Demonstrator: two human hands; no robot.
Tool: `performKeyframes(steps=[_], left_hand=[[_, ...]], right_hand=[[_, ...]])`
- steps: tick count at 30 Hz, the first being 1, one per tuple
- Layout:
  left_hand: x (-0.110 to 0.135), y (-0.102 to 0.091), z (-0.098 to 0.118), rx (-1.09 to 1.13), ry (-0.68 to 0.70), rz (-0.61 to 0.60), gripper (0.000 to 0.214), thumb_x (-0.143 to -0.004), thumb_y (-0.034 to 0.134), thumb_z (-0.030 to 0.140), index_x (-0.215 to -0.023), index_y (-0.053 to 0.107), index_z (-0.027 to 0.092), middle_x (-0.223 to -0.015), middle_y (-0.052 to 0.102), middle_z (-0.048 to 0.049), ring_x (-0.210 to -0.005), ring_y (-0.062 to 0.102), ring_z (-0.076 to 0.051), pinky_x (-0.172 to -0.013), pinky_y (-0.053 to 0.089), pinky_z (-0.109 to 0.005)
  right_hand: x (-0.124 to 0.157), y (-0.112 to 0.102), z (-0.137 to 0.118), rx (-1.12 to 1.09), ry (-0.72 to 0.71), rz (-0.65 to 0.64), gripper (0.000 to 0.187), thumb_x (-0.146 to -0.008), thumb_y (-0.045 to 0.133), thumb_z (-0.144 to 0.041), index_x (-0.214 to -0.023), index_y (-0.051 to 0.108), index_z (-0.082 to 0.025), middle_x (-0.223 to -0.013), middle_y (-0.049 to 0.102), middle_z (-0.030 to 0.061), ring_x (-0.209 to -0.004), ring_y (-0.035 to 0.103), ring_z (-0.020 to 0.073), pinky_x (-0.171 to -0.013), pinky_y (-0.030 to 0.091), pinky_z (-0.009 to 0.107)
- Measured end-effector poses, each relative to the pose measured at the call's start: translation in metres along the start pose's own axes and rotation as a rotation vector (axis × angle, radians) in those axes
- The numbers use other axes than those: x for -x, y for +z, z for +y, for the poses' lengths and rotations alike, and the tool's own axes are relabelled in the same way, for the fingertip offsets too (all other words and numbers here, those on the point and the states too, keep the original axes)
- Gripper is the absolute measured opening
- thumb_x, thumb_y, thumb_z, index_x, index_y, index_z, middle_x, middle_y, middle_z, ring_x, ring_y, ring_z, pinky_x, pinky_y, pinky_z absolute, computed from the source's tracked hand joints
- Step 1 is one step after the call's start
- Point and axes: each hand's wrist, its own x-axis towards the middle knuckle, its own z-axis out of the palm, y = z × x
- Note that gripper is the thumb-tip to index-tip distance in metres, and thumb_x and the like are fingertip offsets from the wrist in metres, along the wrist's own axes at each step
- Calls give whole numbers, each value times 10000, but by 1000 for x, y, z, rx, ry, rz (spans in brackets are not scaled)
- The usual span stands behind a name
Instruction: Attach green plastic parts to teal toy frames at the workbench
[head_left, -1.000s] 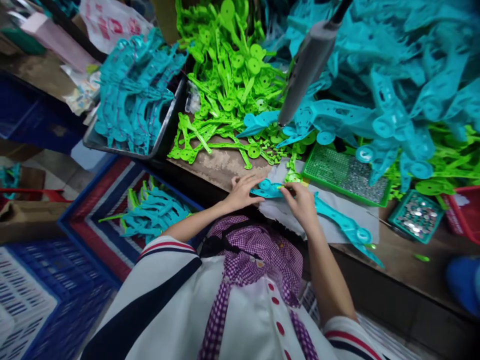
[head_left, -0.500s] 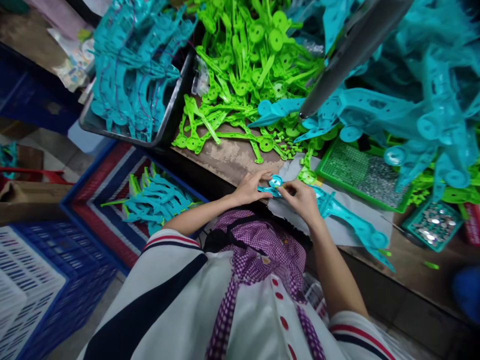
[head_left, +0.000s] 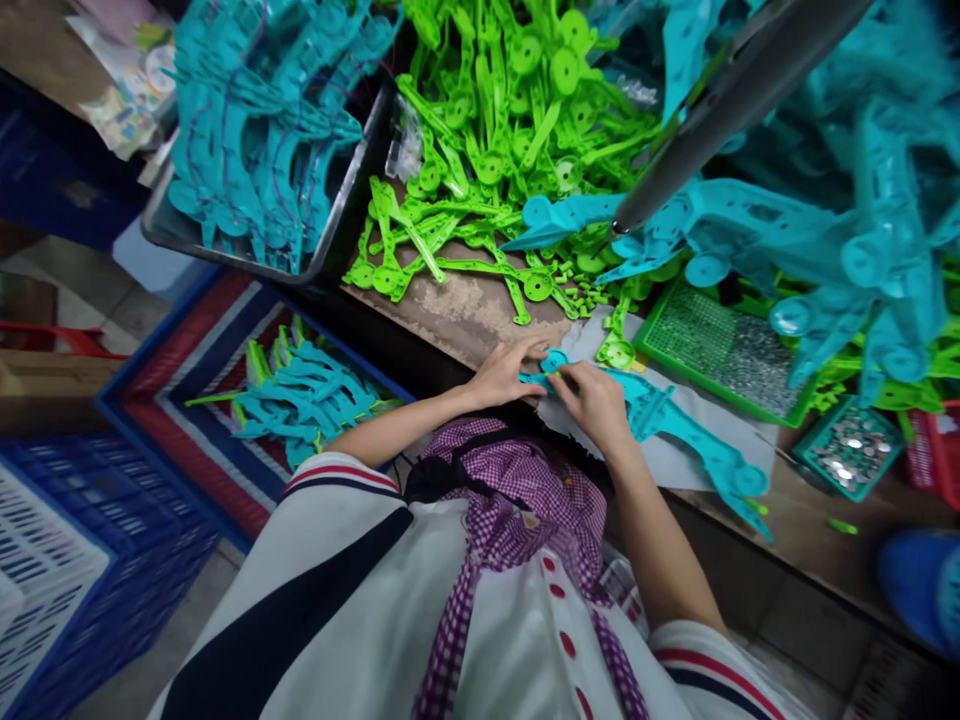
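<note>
A long teal plastic part [head_left: 675, 430] lies on a white cloth [head_left: 675, 460] at the near edge of the workbench. My left hand [head_left: 506, 375] rests on the part's left end, fingers pressed down on it. My right hand [head_left: 592, 400] sits just right of it, fingers pinched on the same end of the part. Whether a small green piece is under the fingertips I cannot tell.
A green parts heap [head_left: 495, 150] and a teal heap [head_left: 825, 200] cover the bench behind. A grey hanging tool [head_left: 720, 100] points down above. Green screw tray [head_left: 720, 345], small teal tray of metal discs [head_left: 847, 445], black bin of teal parts [head_left: 255, 150], and a floor crate of assembled pieces [head_left: 300, 400].
My hands have stayed on the teal part's left end with only small finger shifts. The view has tilted slightly, showing more of the bench.
</note>
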Motion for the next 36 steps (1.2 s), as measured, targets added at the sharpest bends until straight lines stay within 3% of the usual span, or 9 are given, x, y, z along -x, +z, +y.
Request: performKeyframes(steps=[5, 10, 15, 19, 21, 24, 28, 32, 36], left_hand=[[2, 0, 0, -36, -3, 1, 840, -778, 838, 399, -1492, 421, 256, -1340, 678, -88, -1241, 637, -296, -1130, 381, -491], [3, 0, -3, -61, 7, 26, 861, -764, 847, 444, -1490, 432, 240, -1286, 707, -97, -978, 725, -245, -1082, 433, -465], [1, -1, -9, -55, 73, 41, 858, -775, 824, 488, -1487, 442, 199, -1280, 701, -128, -1021, 717, -245, -1037, 482, -419], [-1, -4, -14, -133, 114, 75, 874, -711, 871, 478, -1442, 492, 186, -1299, 681, -147, -1157, 668, -284, -1019, 500, -420], [0, -6, -14, -164, 117, 91, 885, -696, 882, 475, -1441, 495, 194, -1318, 670, -144, -1145, 670, -277, -991, 518, -412], [4, -7, -16, -180, 158, 125, 688, -764, 831, 496, -1341, 594, 205, -1195, 730, -109, -1006, 709, -237, -927, 547, -398], [4, 1, -9, -169, 379, 340, 266, -928, 669, 466, -869, 722, 212, -854, 763, -41, -821, 721, -198, -841, 566, -397], [-4, -8, 32, -185, 712, 456, 67, -910, 717, 282, -866, 702, 233, -815, 748, -3, -769, 711, -156, -734, 590, -321], [0, -56, 83, -362, 1016, 440, 239, -805, 810, 173, -989, 730, 301, -846, 761, 15, -730, 701, -160, -637, 607, -298]], right_hand=[[12, 14, -5, 91, 12, 39, 407, -1019, 443, -482, -903, 699, -188, -817, 662, 95, -817, 600, 224, -733, 383, 331], [23, 13, 0, 32, 57, 42, 369, -1016, 461, -459, -887, 685, -196, -847, 669, 98, -847, 607, 227, -759, 424, 330], [-3, -34, -35, -65, 34, -100, 358, -979, 530, -527, -1088, 699, -231, -999, 707, 89, -889, 650, 230, -774, 467, 338], [-26, -77, -61, -295, 5, 236, 389, -1029, 426, -492, -1242, 657, -262, -1132, 693, 75, -1055, 643, 216, -920, 493, 371], [-9, -90, -43, -300, 28, 339, 409, -1027, 428, -484, -1307, 624, -260, -1212, 670, 91, -1141, 619, 227, -990, 485, 404], [54, -87, 17, -80, 178, 267, 524, -948, 559, -545, -1372, 580, -237, -1314, 622, 143, -1233, 577, 299, -1036, 464, 493], [125, -65, 85, 288, 400, 73, 688, -877, 644, -494, -1491, 466, -238, -1468, 509, 193, -1369, 463, 399, -1081, 365, 647], [137, -64, 94, 333, 350, 104, 471, -965, 467, -312, -1427, 531, -254, -1339, 609, 156, -1268, 564, 304, -1114, 365, 574], [160, -93, 73, 388, 333, 210, 488, -979, 432, -336, -1462, 484, -296, -1261, 643, 128, -1183, 617, 285, -1176, 245, 628]])
